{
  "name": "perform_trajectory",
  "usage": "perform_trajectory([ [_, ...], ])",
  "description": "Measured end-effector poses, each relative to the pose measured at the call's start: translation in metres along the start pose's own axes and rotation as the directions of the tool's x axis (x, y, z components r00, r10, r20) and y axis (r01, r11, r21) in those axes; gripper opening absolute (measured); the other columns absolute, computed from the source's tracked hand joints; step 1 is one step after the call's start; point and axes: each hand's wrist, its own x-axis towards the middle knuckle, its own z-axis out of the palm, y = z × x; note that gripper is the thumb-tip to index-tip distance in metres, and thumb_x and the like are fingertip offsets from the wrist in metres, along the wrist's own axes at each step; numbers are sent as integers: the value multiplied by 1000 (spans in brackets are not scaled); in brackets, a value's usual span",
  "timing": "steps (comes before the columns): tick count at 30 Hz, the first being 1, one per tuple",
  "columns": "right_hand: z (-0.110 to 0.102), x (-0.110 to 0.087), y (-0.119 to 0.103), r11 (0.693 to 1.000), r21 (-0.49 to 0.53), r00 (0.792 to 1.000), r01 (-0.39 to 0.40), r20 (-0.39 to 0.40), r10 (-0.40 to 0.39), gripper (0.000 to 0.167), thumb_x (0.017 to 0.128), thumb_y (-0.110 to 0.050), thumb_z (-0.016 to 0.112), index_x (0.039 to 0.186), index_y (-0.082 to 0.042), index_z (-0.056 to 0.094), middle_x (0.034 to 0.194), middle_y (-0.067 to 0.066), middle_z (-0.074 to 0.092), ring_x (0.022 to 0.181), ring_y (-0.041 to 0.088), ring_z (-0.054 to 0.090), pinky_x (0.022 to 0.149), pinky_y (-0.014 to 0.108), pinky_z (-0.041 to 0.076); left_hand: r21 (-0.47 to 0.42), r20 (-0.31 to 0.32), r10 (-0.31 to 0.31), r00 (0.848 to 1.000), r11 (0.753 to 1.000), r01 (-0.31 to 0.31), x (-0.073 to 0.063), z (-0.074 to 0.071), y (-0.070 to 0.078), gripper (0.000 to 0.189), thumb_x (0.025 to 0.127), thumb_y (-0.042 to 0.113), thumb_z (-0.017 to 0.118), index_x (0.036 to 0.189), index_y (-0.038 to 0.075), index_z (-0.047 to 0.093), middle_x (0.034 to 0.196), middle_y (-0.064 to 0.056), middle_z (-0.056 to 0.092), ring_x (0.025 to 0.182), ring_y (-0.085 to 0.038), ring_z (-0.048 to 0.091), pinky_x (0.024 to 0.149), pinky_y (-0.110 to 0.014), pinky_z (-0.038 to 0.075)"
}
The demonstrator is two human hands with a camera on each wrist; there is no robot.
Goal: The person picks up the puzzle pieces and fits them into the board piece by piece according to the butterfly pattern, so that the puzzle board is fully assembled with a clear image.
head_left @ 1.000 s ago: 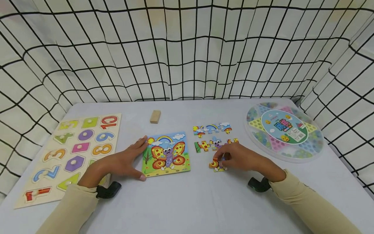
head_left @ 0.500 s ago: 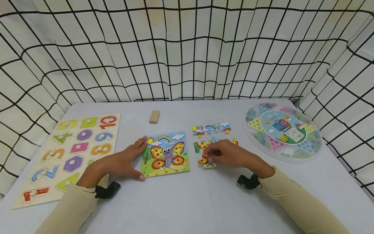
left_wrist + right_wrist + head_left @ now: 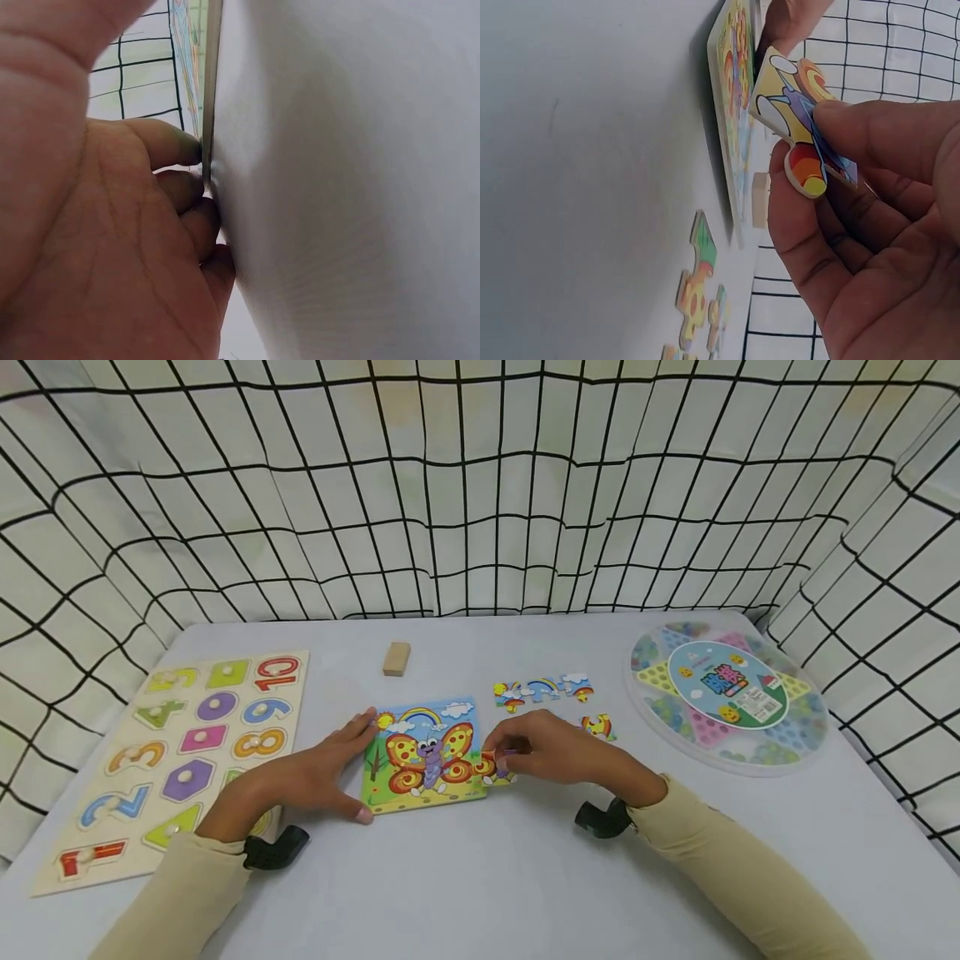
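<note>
My left hand (image 3: 315, 781) lies spread at the left edge of a square butterfly puzzle board (image 3: 401, 803), fingers at its upper corner and thumb by its lower one. In the left wrist view the fingertips (image 3: 187, 150) touch the board's thin edge. My right hand (image 3: 558, 747) pinches a jigsaw piece (image 3: 784, 101) between thumb and fingers. White feet, a purple body and an orange swirl are printed on this piece. In the head view it overlaps the board's right edge.
Several loose jigsaw pieces (image 3: 543, 690) lie in rows right of the board, one (image 3: 598, 727) beside the right hand. A wooden block (image 3: 397, 659) sits behind. A number peg board (image 3: 172, 727) stands left, a round clear game case (image 3: 731, 693) right. Black netting (image 3: 465, 518) surrounds the table.
My right hand has moved left with the jigsaw piece, from the loose pieces to the board's right edge. My left hand has stayed at the board's left edge.
</note>
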Motion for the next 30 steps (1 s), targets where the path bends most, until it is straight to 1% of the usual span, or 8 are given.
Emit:
perform_trajectory([
  [5,6,9,-1,1000,20,1000,-8,29,8,14,93,-2,65,105,-6,68,93,0,67,80,11,57,72,25,53,6,0,-5,1000,1000,5,-1,-1,0,122,70,56,81,155,2,12,162,-13,-5,146,-40,-2,112,-61,12],
  [8,9,13,-2,1000,3,999,-15,35,15,13,92,-3,66,104,-8,69,94,-1,67,81,10,57,73,25,52,3,0,-11,1000,1000,11,-1,-1,1,122,69,55,82,155,2,13,162,-12,-6,146,-40,-2,112,-61,12],
  [14,13,15,-7,1000,-18,999,-15,40,15,12,92,-7,67,103,-12,69,92,-2,66,83,10,56,72,25,52,-11,4,-13,1000,1000,13,1,1,1,123,69,55,82,156,3,12,162,-12,-6,146,-40,-3,112,-61,11],
  [19,15,19,-10,1000,-16,1000,9,3,-9,13,90,-2,68,101,-9,68,91,-3,66,81,11,57,72,25,53,-7,-3,-9,1000,1000,9,1,1,0,124,69,55,82,156,3,11,162,-12,-6,146,-40,-3,112,-61,11],
  [21,16,22,-11,1000,-8,1000,7,-9,-7,14,89,-1,68,101,-8,68,92,-3,66,81,11,58,73,24,53,-15,-6,-13,1000,1000,13,2,1,0,125,69,55,82,156,3,9,162,-12,-7,146,-40,-3,112,-61,11],
  [26,22,29,-12,1000,3,1000,-8,-3,8,13,90,-2,67,101,-8,67,89,-2,66,80,10,57,72,24,52,-26,-3,-22,1000,999,22,2,3,-1,128,68,56,82,156,3,5,162,-13,-8,145,-42,-3,112,-61,10],
  [30,28,38,-13,1000,15,1000,9,-7,-9,13,90,-1,67,100,-9,67,87,-4,66,79,9,57,71,22,51,0,-5,-19,1000,1000,19,3,2,0,128,68,57,82,156,2,6,162,-14,-8,145,-42,-1,112,-61,11],
])
